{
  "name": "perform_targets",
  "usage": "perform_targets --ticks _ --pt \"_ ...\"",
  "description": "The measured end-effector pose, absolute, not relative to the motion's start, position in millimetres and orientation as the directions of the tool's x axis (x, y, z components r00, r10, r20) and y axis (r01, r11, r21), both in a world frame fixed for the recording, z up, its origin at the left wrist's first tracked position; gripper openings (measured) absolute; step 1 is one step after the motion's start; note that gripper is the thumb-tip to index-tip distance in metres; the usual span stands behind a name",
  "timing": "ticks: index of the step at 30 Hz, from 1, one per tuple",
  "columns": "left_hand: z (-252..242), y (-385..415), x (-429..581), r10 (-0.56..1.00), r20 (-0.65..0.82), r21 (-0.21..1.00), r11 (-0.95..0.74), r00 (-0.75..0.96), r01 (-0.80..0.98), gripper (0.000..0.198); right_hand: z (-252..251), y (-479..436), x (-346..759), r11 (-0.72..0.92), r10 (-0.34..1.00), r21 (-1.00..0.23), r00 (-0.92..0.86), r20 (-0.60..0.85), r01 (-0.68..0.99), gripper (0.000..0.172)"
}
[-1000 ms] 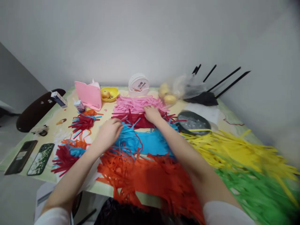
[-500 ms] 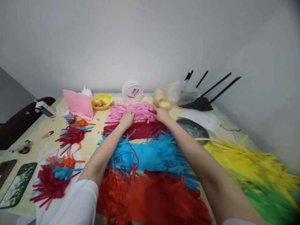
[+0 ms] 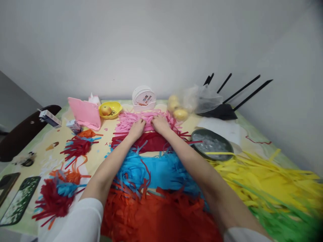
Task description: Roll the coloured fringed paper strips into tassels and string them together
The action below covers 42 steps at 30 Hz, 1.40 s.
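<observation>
My left hand (image 3: pixel 137 129) and my right hand (image 3: pixel 159 123) lie side by side on the near edge of the pink fringed paper (image 3: pixel 126 119), fingers bent down and pressed onto it. Right below them lies the dark red fringed paper (image 3: pixel 151 143). Nearer to me are the blue fringed paper (image 3: pixel 156 169) and the orange-red fringed paper (image 3: pixel 161 215), both crossed by my forearms. What the fingers pinch, if anything, is hidden.
Yellow (image 3: pixel 264 171) and green (image 3: pixel 287 218) fringed sheets lie at right, next to a dark round tray (image 3: pixel 212 145). At the back stand a white round box (image 3: pixel 143 97), a yellow bowl (image 3: pixel 110 109), bagged fruit (image 3: pixel 180 113). Paper pom-poms (image 3: pixel 54 198) and two phones (image 3: pixel 20 201) lie at left.
My left hand went from the blue paper up to the pink one. My right hand slid left along the pink paper's edge, and now both hands sit close together.
</observation>
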<state>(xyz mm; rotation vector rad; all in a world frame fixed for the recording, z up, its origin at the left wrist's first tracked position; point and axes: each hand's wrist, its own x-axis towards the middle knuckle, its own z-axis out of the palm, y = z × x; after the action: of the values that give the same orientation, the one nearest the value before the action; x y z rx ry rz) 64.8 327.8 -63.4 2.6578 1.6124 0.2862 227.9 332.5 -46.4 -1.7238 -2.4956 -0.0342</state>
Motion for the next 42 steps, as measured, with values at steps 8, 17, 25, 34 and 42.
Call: perform_targets --ticks 8,17,25,34,42 --pt "-54.5 337.9 68.6 0.921 0.163 0.218 -0.384 0.354 0.897 0.025 -46.3 338.8 228.8 0.325 0.941 -0.035 -0.320 0.115 0.945 0.036" --pt "-49.2 345.4 78.2 0.952 0.194 0.320 -0.290 0.238 0.902 0.022 -41.6 327.5 230.9 0.337 0.929 -0.069 -0.320 0.185 0.939 0.034" --pt "-36.1 353.3 75.2 0.939 0.331 0.419 -0.235 0.093 0.877 0.013 -56.5 308.6 209.8 0.421 0.905 -0.091 -0.411 0.110 0.902 0.042" --pt "39.3 365.4 45.5 0.819 0.543 0.576 -0.205 -0.182 0.792 0.006 -69.5 312.2 195.5 0.271 0.961 -0.118 -0.275 -0.017 0.955 0.037" --pt "172.3 322.0 -46.7 0.544 0.709 0.651 -0.259 -0.449 0.713 0.009 -47.5 300.1 194.8 0.233 0.971 -0.195 -0.240 -0.014 0.953 0.035"
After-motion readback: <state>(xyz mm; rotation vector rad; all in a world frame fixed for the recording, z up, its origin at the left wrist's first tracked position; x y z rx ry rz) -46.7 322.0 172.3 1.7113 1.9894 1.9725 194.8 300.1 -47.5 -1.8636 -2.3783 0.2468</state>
